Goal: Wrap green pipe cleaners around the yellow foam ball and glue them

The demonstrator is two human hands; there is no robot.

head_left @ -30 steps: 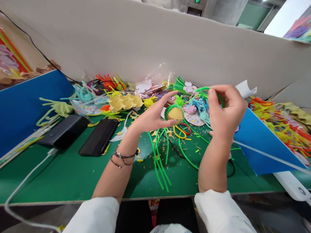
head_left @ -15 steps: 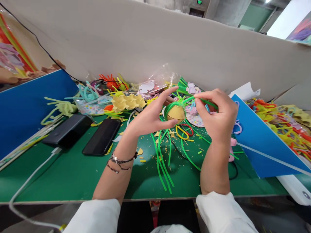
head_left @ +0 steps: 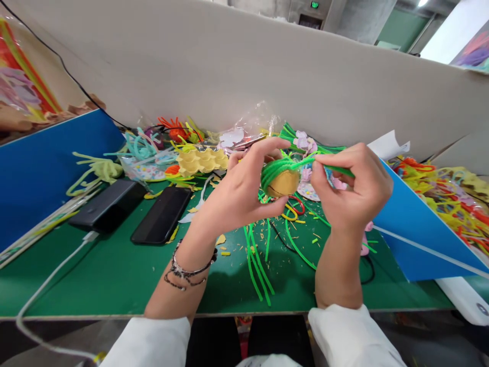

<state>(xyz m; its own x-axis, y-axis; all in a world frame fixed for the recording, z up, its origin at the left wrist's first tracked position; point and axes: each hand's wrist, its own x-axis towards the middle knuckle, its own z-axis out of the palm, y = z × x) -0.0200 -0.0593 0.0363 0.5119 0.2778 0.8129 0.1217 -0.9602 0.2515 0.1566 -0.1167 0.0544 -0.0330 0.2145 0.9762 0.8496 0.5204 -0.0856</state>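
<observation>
My left hand (head_left: 244, 186) is curled around a tan-yellow rounded piece (head_left: 286, 184), with the thumb below it and the fingers behind and above. I cannot make out exactly what the piece is. Several green pipe cleaners (head_left: 272, 172) wrap over its left and top sides. Thumb and forefinger of my right hand (head_left: 353, 183) pinch the ends of the green strands, which stretch to the right from the piece. More green pipe cleaners (head_left: 254, 265) lie on the table beneath my hands, beside a yellow loop (head_left: 291, 214) and a red loop (head_left: 300, 205).
A yellow egg carton (head_left: 202, 162), a black phone (head_left: 161, 216) and a black power bank (head_left: 108, 205) with a white cable lie to the left. Blue boards (head_left: 412, 229) flank the green table (head_left: 114, 285). Yellow scraps (head_left: 226, 253) are scattered mid-table. Craft bundles line the back wall.
Both hands have shifted slightly right. My right hand has drawn the green strands farther right, and my left fingers have bent in closer around the wrapped piece.
</observation>
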